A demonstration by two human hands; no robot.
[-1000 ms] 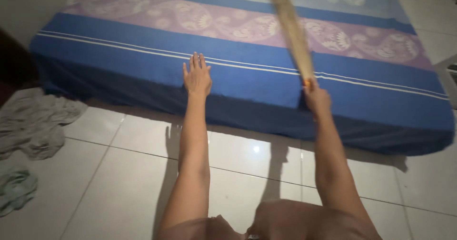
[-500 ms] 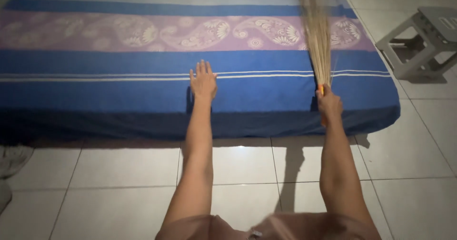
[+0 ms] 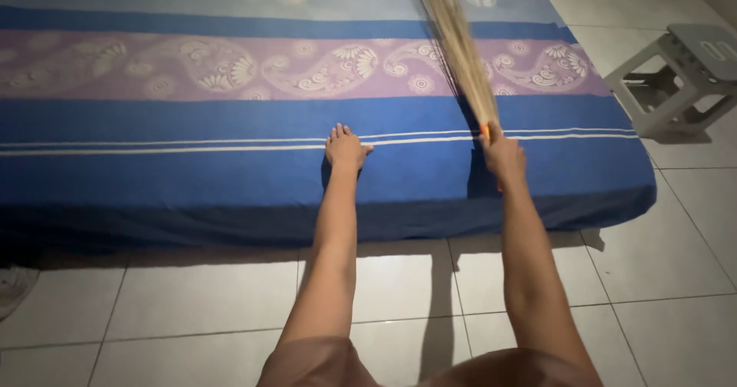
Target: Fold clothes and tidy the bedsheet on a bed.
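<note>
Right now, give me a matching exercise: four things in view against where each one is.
Things:
1. left hand
2. right hand
3. broom
4. stool

Places:
A. on the tiles right of the mattress
B. flat on the blue band of the sheet
C. slanting up over the purple band
D. gripping the orange handle end

Pairs: 1-B, 2-D, 3-C, 4-A

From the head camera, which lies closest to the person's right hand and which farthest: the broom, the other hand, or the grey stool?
1. Stick broom: gripped in the right hand, bristles over the bed.
2. Left hand: to its left, flat on the blue sheet.
3. Grey stool: far right, on the floor tiles.
</note>
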